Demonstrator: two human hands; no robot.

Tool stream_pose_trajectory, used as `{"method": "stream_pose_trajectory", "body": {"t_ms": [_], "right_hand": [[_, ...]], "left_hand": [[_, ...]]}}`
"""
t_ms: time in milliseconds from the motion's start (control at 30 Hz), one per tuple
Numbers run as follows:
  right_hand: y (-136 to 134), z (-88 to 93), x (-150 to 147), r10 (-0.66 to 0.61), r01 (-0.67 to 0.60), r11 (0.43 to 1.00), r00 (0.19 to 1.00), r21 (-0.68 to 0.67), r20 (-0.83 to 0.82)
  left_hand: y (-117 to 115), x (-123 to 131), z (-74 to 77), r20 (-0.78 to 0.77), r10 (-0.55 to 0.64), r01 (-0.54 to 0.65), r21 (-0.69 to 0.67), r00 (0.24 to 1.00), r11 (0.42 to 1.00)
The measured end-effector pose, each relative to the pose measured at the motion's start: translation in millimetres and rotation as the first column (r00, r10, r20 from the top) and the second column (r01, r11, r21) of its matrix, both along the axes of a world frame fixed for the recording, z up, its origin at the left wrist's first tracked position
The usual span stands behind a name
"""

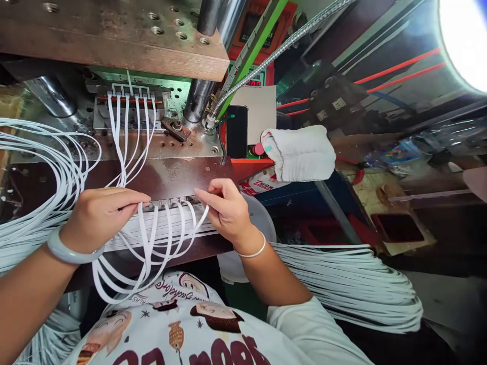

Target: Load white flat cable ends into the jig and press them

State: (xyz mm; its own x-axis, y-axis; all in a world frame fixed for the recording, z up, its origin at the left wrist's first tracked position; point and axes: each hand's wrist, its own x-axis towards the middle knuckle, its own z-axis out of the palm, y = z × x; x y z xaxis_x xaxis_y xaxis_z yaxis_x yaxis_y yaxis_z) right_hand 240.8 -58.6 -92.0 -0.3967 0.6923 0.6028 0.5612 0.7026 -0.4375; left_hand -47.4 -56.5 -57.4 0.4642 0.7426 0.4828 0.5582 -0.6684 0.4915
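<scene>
Just above the person's lap, white cables (152,248) hang in loops from the brown plate (171,175). The left hand (101,215) and right hand (224,210) pinch them at their metal plugs (171,203), fingers pressed together. Behind, other cables (127,116) lie under the press block (114,35). Farther right rests a white cloth (300,152).

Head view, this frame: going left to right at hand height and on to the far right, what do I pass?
Coiled white cables → left hand → metal cable ends pinched between both hands → right hand → folded white cloth → bright lamp in the top right corner.
</scene>
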Motion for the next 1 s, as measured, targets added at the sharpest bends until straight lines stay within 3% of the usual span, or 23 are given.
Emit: {"method": "stream_pose_trajectory", "body": {"t_ms": [100,233,433,533,733,800,933,1000], "right_hand": [[-1.2,4.8,-1.2,-0.041,0.043,0.999,0.993,0.015,-0.112],[-0.6,11.2,-3.0,-0.007,0.002,1.000,0.974,-0.023,-0.227],[-1.3,9.3,-4.9,0.011,-0.017,0.999,0.983,-0.033,-0.182],[0.5,6.7,-6.1,0.052,-0.058,0.998,0.988,-0.040,-0.148],[5.2,4.5,-7.9,0.100,-0.098,0.995,0.992,0.025,-0.076],[5.9,3.9,-7.9,0.111,-0.108,0.994,0.991,0.033,-0.072],[5.6,4.1,-7.0,0.166,-0.164,0.985,0.985,0.044,-0.038],[4.7,5.1,-6.5,0.182,-0.182,0.983,0.983,0.003,-0.028]], "left_hand": [[1.7,-0.1,-0.6,-0.027,-0.038,0.040,0.050,0.999,0.998],[5.0,-2.7,-1.2,-0.020,-0.117,0.118,0.083,0.993,0.989],[12.6,-5.5,1.0,-0.134,-0.267,0.291,0.215,0.954,0.932],[14.4,-5.7,-0.3,-0.142,-0.321,0.346,0.218,0.936,0.913],[12.7,-11.2,-2.4,-0.044,-0.260,0.262,0.034,0.965,0.965],[10.9,-10.9,-1.6,-0.019,-0.228,0.229,0.034,0.973,0.973],[-1.1,-5.4,6.4,-0.015,-0.278,0.278,0.059,0.961,0.959],[-5.1,-7.6,14.1,0.051,-0.200,0.201,-0.006,0.978,0.980]]}}
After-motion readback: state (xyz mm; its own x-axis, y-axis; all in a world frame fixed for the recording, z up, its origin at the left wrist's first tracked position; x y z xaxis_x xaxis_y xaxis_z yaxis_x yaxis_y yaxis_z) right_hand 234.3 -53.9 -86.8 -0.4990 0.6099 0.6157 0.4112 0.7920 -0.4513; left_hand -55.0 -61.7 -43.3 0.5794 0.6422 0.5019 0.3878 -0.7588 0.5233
